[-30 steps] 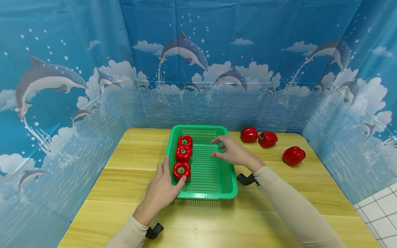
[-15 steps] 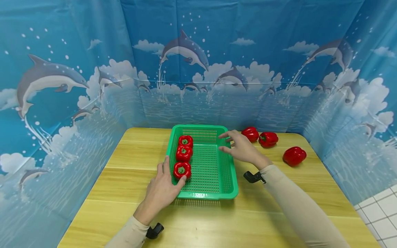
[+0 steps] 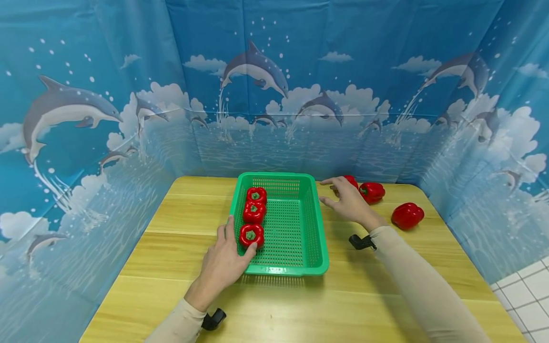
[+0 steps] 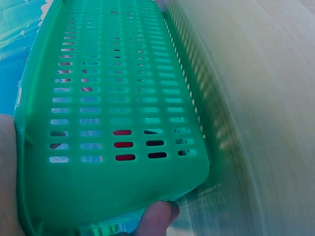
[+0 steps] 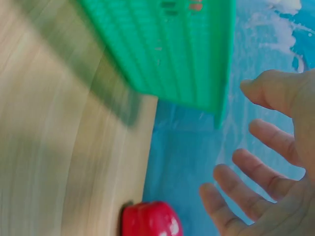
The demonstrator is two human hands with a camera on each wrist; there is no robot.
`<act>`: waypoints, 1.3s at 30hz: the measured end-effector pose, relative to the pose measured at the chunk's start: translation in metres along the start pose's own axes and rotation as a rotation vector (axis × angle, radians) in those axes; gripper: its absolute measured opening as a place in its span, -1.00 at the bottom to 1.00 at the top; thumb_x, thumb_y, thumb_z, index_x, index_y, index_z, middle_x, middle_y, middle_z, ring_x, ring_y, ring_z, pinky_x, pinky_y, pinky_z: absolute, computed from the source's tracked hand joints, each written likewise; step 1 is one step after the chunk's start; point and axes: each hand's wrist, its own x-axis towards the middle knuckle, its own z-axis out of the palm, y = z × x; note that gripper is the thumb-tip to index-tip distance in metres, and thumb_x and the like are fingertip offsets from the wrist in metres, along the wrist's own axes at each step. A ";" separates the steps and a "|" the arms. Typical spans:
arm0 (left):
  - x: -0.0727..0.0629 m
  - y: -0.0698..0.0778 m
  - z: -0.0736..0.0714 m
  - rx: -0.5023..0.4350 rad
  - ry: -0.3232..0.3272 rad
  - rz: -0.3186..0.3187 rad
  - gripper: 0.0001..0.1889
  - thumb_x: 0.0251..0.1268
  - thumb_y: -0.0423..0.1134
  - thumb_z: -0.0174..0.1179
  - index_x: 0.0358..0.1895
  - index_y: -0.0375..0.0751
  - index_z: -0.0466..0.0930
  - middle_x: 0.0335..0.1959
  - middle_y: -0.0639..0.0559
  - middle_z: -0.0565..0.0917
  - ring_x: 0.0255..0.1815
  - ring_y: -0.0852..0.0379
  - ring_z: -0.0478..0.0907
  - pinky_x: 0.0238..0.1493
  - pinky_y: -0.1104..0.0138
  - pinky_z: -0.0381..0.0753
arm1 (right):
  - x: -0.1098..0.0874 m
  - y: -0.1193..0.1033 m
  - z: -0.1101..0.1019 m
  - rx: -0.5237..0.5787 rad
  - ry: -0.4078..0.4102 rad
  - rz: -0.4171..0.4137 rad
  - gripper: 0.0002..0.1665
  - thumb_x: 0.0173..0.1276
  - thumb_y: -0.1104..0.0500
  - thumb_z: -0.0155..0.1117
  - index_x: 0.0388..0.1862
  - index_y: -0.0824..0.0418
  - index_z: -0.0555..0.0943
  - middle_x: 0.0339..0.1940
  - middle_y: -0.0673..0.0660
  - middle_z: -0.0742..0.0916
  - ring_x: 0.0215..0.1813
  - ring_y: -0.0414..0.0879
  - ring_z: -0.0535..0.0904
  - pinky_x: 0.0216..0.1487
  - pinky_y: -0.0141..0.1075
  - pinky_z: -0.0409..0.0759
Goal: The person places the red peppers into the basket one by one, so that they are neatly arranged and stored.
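Note:
A green perforated plastic basket [image 3: 317, 247] stands on the table, with three red bell peppers [image 3: 254, 212] lined up along its left side. My left hand [image 3: 225, 262] grips the basket's near left corner. Its fingers lie along the outer left side, and the thumb reaches over the rim beside the nearest pepper. To the right of the basket, my right hand [image 3: 349, 202] hangs above the table with nothing in it, fingers spread and slightly bent. It partly covers a red bell pepper [image 3: 351, 181] behind it, seen also as a pepper [image 5: 151, 220] in the right wrist view.
Two more bell peppers lie on the right: one pepper [image 3: 371, 192] near the back edge and another pepper [image 3: 407, 216] farther right. A dolphin-print curtain [image 3: 274, 138] encloses the wooden table [image 3: 171, 209] at the back and sides.
My right hand has moved right, from over the basket's inside to beyond its right rim, now overlapping the back pepper. My left hand, the basket and the peppers stay put.

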 end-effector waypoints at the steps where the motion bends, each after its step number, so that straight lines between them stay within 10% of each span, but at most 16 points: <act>1: 0.000 0.000 0.000 0.000 0.000 0.000 0.20 0.63 0.29 0.32 0.97 -0.28 -0.17 0.75 -0.41 0.38 -0.68 0.04 0.33 -0.62 0.25 0.36 | 0.000 0.003 -0.001 -0.006 0.004 0.006 -0.39 0.79 0.05 0.43 0.67 0.23 0.59 0.60 0.41 0.59 0.50 0.39 0.58 0.46 0.35 0.62; 20: 0.002 -0.001 0.002 -0.002 0.003 -0.004 0.20 0.63 0.29 0.32 0.97 -0.29 -0.16 0.75 -0.42 0.39 -0.67 0.04 0.33 -0.62 0.24 0.38 | 0.011 0.065 -0.006 -0.060 0.021 0.149 0.09 0.65 -0.22 0.54 0.93 0.11 0.28 0.94 0.45 0.19 0.89 0.60 0.08 0.74 0.72 0.10; 39: 0.003 -0.003 0.003 0.015 0.020 0.001 0.18 0.63 0.27 0.34 0.96 -0.31 -0.10 0.73 -0.43 0.41 -0.69 0.07 0.30 -0.64 0.27 0.36 | 0.020 0.097 -0.003 -0.173 -0.028 0.247 0.40 0.55 -0.31 0.61 1.01 0.18 0.02 0.93 0.55 0.18 0.90 0.61 0.06 0.88 0.60 -0.30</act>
